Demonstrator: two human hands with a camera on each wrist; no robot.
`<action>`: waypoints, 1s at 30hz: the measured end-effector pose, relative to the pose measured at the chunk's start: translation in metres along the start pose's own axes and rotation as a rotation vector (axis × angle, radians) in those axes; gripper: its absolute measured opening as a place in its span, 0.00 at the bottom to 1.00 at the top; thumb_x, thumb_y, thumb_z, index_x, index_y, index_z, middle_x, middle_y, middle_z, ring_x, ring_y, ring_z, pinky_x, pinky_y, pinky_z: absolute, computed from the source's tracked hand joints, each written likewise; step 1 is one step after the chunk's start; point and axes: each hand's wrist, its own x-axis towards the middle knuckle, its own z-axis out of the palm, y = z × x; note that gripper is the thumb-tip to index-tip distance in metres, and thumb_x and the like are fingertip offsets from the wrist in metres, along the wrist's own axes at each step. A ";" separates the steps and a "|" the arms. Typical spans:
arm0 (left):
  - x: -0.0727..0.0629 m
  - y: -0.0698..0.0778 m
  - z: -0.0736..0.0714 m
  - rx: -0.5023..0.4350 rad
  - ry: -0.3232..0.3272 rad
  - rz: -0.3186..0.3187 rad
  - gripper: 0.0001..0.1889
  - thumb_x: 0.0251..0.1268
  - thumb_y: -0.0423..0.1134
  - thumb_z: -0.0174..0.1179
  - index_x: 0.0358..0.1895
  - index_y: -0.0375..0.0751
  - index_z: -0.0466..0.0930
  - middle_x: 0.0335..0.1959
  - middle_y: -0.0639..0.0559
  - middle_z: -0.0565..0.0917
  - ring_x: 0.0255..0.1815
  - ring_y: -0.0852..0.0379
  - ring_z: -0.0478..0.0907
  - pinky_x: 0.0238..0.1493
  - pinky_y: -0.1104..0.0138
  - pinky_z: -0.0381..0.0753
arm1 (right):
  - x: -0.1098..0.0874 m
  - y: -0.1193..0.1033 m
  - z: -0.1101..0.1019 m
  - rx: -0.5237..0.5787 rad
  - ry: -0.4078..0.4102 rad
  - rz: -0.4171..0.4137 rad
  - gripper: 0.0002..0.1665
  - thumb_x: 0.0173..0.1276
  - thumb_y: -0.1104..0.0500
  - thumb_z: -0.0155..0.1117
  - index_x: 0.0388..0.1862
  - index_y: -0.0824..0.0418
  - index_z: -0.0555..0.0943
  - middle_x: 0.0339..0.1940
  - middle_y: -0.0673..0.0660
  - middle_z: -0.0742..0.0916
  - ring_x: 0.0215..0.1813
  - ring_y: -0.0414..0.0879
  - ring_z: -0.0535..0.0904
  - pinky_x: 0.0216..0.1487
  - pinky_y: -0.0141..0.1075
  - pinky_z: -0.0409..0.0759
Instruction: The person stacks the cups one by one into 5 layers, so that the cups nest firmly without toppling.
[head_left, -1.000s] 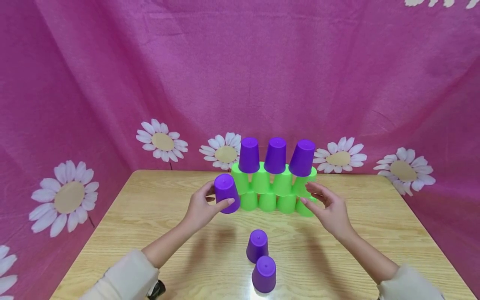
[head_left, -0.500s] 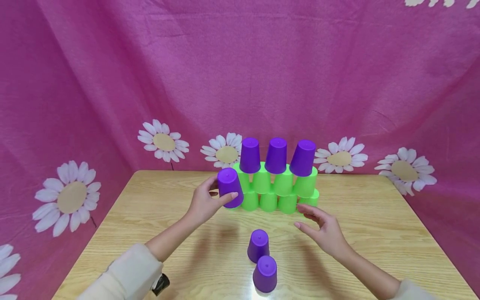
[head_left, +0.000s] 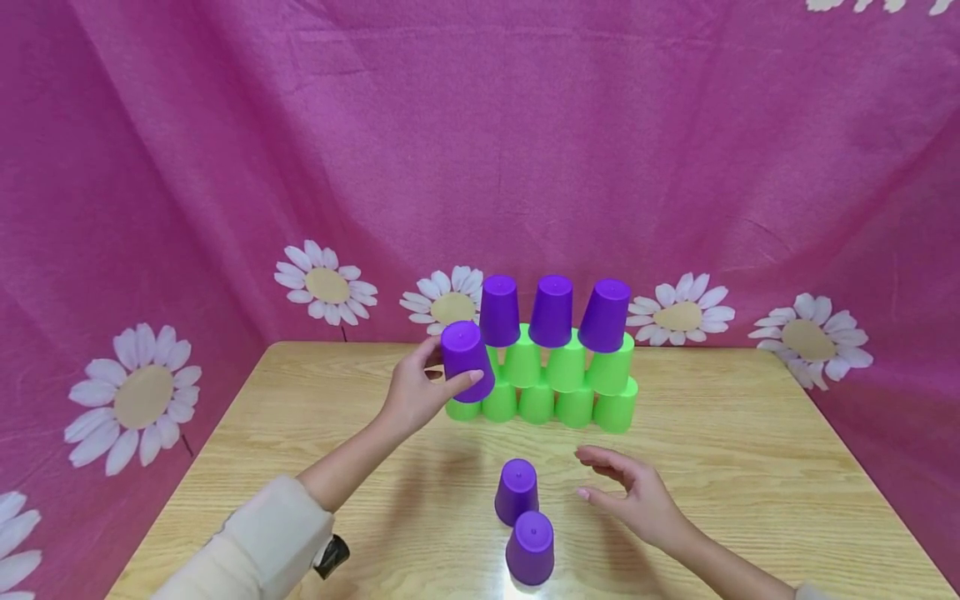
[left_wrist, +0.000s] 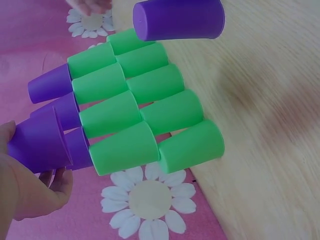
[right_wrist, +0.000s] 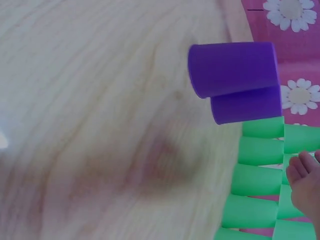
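Note:
My left hand (head_left: 416, 387) grips an upside-down purple plastic cup (head_left: 465, 358), thumb across its near side. It holds the cup in the air at the left end of a cup wall, overlapping the green cups there in the head view. In the left wrist view the held cup (left_wrist: 37, 142) is close to the purple top row. The wall has two rows of upside-down green cups (head_left: 567, 367), with three purple cups (head_left: 553, 312) standing on them. My right hand (head_left: 633, 500), fingers loosely bent and holding nothing, hovers right of two loose purple cups (head_left: 517, 490).
Both loose purple cups stand upside down on the wooden table (head_left: 720, 433), one behind the other, between my forearms. A pink cloth (head_left: 375, 167) with white daisies hangs behind the table and at its sides, close behind the cup wall.
My left hand has lifted the purple cup higher and farther right, toward the wall. My right hand has drawn back from the wall's right end toward the loose cups. The wall looks unchanged.

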 end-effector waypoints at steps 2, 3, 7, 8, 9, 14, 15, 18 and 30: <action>0.001 0.002 0.001 -0.002 0.002 0.007 0.27 0.49 0.36 0.68 0.56 0.35 0.73 0.45 0.37 0.82 0.47 0.44 0.79 0.48 0.53 0.79 | -0.004 0.001 0.003 0.010 -0.048 -0.001 0.24 0.52 0.71 0.68 0.50 0.76 0.75 0.48 0.39 0.82 0.51 0.27 0.76 0.52 0.20 0.74; 0.001 0.003 0.001 -0.004 0.001 0.009 0.28 0.49 0.36 0.68 0.56 0.35 0.73 0.46 0.37 0.82 0.47 0.44 0.79 0.48 0.53 0.79 | -0.007 0.002 0.004 0.016 -0.071 -0.004 0.25 0.52 0.71 0.68 0.50 0.76 0.75 0.49 0.40 0.82 0.51 0.28 0.77 0.53 0.21 0.75; 0.003 0.006 0.002 -0.011 0.000 0.022 0.28 0.49 0.36 0.68 0.56 0.34 0.73 0.45 0.36 0.82 0.48 0.44 0.79 0.49 0.52 0.78 | -0.014 0.005 0.010 0.056 -0.139 -0.011 0.27 0.51 0.70 0.69 0.51 0.77 0.74 0.50 0.40 0.82 0.51 0.29 0.77 0.54 0.23 0.75; 0.004 0.007 0.003 -0.012 0.000 0.027 0.28 0.49 0.36 0.68 0.56 0.34 0.73 0.45 0.36 0.82 0.47 0.44 0.79 0.49 0.51 0.78 | -0.016 0.006 0.012 0.064 -0.151 -0.014 0.27 0.50 0.70 0.69 0.50 0.77 0.74 0.50 0.40 0.82 0.52 0.29 0.77 0.54 0.23 0.75; 0.005 0.008 0.003 -0.013 0.000 0.032 0.27 0.49 0.36 0.68 0.56 0.34 0.73 0.45 0.36 0.82 0.47 0.44 0.79 0.49 0.51 0.78 | -0.017 0.007 0.013 0.073 -0.163 -0.015 0.27 0.50 0.70 0.70 0.50 0.77 0.74 0.50 0.40 0.82 0.52 0.29 0.77 0.54 0.23 0.75; 0.008 0.012 0.004 -0.028 -0.001 0.046 0.27 0.49 0.36 0.68 0.55 0.34 0.74 0.45 0.37 0.82 0.46 0.44 0.79 0.48 0.51 0.78 | -0.025 0.011 0.022 0.060 -0.203 -0.024 0.29 0.49 0.68 0.72 0.51 0.76 0.74 0.51 0.50 0.84 0.54 0.29 0.76 0.54 0.25 0.76; 0.008 0.013 0.005 -0.029 -0.002 0.050 0.27 0.49 0.36 0.68 0.55 0.34 0.74 0.45 0.37 0.82 0.46 0.44 0.79 0.47 0.52 0.78 | -0.026 0.012 0.024 0.056 -0.212 -0.022 0.30 0.49 0.67 0.72 0.51 0.76 0.74 0.50 0.55 0.84 0.54 0.29 0.76 0.54 0.25 0.76; 0.009 0.015 0.006 -0.030 0.000 0.060 0.27 0.49 0.36 0.68 0.55 0.34 0.74 0.45 0.38 0.82 0.46 0.44 0.79 0.47 0.53 0.79 | -0.031 0.013 0.029 0.046 -0.234 0.004 0.31 0.49 0.65 0.73 0.52 0.75 0.74 0.47 0.66 0.84 0.54 0.30 0.76 0.54 0.26 0.76; 0.015 0.022 0.010 -0.012 0.020 0.074 0.29 0.48 0.36 0.69 0.56 0.34 0.73 0.45 0.38 0.81 0.45 0.45 0.78 0.47 0.53 0.79 | -0.040 0.019 0.041 0.053 -0.263 0.023 0.31 0.51 0.62 0.73 0.52 0.76 0.74 0.48 0.70 0.82 0.56 0.30 0.74 0.54 0.30 0.78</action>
